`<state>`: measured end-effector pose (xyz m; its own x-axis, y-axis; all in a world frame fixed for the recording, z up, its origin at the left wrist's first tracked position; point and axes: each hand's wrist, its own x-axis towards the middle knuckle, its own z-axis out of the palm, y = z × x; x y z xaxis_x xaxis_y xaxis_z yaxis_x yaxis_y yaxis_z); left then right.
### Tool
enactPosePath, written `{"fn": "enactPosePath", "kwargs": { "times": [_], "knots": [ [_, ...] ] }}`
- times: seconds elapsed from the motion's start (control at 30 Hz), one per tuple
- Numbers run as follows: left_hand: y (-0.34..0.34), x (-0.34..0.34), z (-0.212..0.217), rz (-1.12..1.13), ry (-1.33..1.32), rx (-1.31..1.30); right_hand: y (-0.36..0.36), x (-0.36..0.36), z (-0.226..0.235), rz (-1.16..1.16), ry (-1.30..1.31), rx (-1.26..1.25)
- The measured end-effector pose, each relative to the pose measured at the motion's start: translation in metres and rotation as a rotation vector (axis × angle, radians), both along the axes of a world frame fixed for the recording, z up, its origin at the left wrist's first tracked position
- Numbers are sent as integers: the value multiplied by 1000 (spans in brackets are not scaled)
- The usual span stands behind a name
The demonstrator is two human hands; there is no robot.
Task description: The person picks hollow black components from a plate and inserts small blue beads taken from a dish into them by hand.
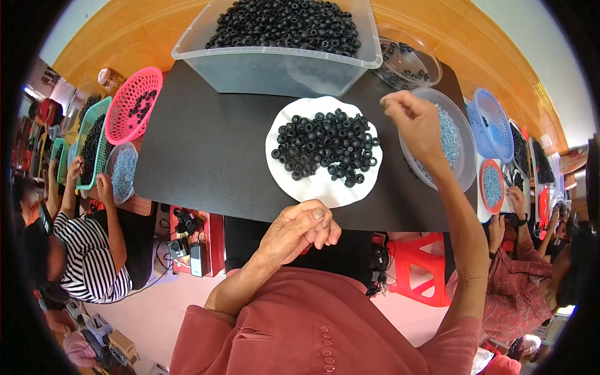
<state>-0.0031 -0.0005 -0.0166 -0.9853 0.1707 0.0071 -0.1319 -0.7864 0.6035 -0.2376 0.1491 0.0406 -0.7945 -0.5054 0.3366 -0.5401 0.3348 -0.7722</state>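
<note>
My left hand [299,232] is closed in front of the table's near edge, just below a white scalloped plate [281,177]. Thumb and fingers press together, and what they hold, if anything, is hidden. Round black pieces with holes, like large beads [322,142], are heaped on the plate. Over the left rim of a clear round bowl [467,164] is my right hand [415,124], its fingers curled into a pinch; I cannot make out anything in them. Small pale blue, glassy pieces [449,139] fill part of that bowl.
At the back stands a big clear bin [275,70] full of black pieces. Beside it is a clear tub [431,76] holding some more. A pink basket [119,112] rests left, a blue basket [490,125] right. People work on both sides; a red stool [420,265] is below.
</note>
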Motion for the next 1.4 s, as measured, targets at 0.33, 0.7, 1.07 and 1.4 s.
{"fn": "enactPosePath", "kwargs": {
  "times": [0.33, 0.7, 1.07, 1.4],
  "knots": [
    [2, 1, -1, 18, -4, -47, -26, 41, 10, 233, 136, 284],
    [3, 5, 10, 112, -50, -84, -24, 89, 7, 420, -364, -128],
    [-3, 2, 22, 200, -48, 51, -22, 128, -11, 493, -189, -305],
    [0, 8, 27, 242, -109, -156, -15, 137, -8, 484, -104, -319]
  ]
}}
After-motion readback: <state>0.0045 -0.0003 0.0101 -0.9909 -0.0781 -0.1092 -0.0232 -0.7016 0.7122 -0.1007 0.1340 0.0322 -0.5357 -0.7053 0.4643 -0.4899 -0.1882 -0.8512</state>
